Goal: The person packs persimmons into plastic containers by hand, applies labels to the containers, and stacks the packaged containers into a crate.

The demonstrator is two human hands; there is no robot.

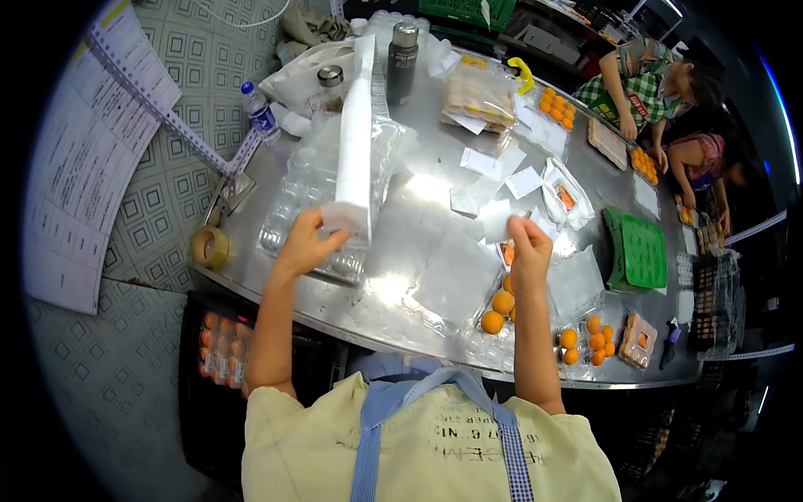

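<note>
My left hand (309, 244) is closed on the near end of a long white paper strip (355, 142), which runs away from me over stacked clear plastic trays (288, 201). Between the thumb and fingers of my right hand (530, 243) is a small white paper slip (495, 221), held above the steel table (393, 305). Below that hand, several round orange fruits (493, 322) sit in a clear tray, partly hidden by my forearm. A white plastic bag (567, 192) with an orange label lies just beyond the right hand.
A dark flask (402, 63) stands at the back, with a water bottle (260, 113) to its left. Tape (210, 247) rests at the left corner. A green basket (636, 249) and packed trays (639, 341) are on the right. Two people (640, 92) work across the table.
</note>
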